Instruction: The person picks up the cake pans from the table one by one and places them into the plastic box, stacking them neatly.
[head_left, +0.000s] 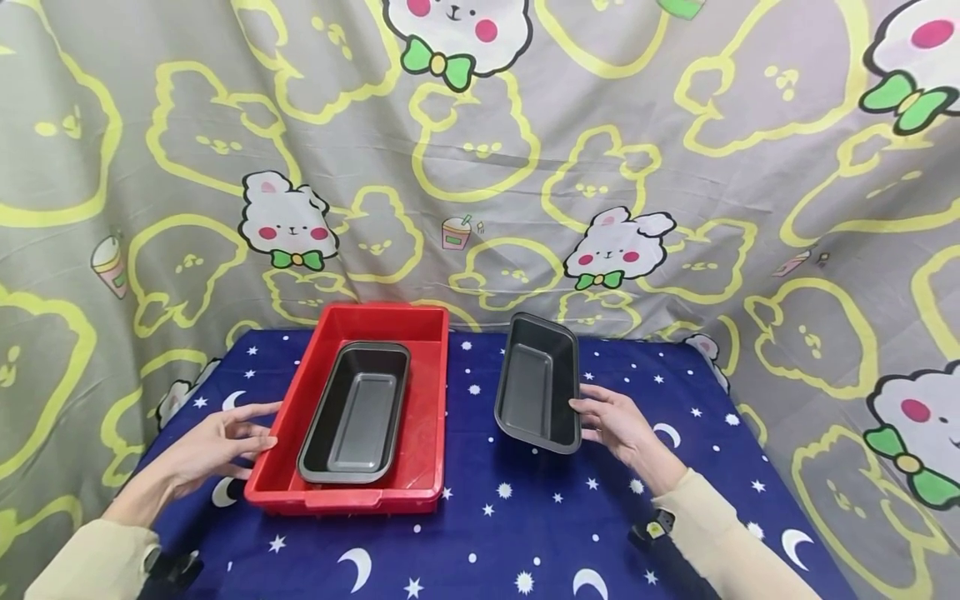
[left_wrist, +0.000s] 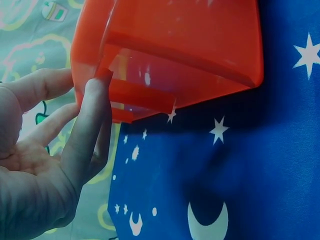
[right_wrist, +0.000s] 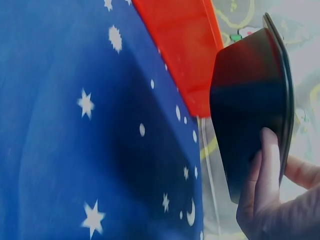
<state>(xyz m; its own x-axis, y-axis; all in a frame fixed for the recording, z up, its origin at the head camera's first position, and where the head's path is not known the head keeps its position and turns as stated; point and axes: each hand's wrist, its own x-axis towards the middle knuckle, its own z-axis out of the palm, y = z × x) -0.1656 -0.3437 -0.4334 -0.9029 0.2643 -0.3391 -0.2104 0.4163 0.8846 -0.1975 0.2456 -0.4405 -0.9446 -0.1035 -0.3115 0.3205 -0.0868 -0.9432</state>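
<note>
A red plastic tray [head_left: 422,400] stands on the left of the table. Inside it lies a dark grey loaf pan [head_left: 363,417], its long side along the tray's. My left hand [head_left: 217,446] grips the tray's left rim, thumb over the edge and fingers against the outer wall [left_wrist: 165,70]. On the right, my right hand [head_left: 615,423] pinches the right long rim of a second dark loaf pan [head_left: 525,383], held tilted above the cloth. In the right wrist view, fingers [right_wrist: 270,150] press the outer side of this pan [right_wrist: 247,100]; its inside is hidden there.
A dark blue cloth [head_left: 487,542] with white stars and moons covers the table. Behind and on both sides hangs a grey curtain [head_left: 495,250] with cartoon rabbits and yellow outlines. The tray's far end stands near the curtain.
</note>
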